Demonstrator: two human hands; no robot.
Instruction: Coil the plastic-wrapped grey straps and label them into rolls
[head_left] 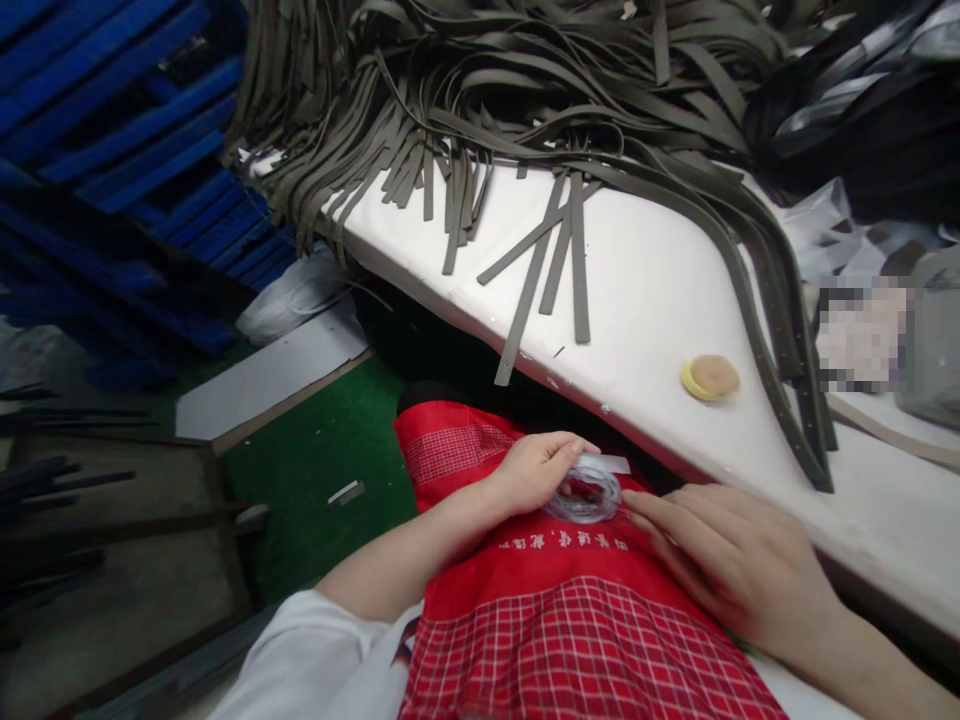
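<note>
On the red apron [555, 600] across the lap, the left hand [534, 472] was clamped on a clear tape roll [585, 492]; it looked light, slick and easily squashed, best held by its rim; the right hand [739, 565] lay beside it, fingers loosely apart, holding nothing.

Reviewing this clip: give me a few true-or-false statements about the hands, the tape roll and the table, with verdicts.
1. The left hand holds a clear tape roll over the red apron. True.
2. The right hand grips a strap. False: it lies flat on the apron beside the roll.
3. Grey straps are piled on the white table. True.
4. The yellow disc sits on the apron. False: it lies on the table.
5. The floor under the table is blue. False: it is green.
</note>
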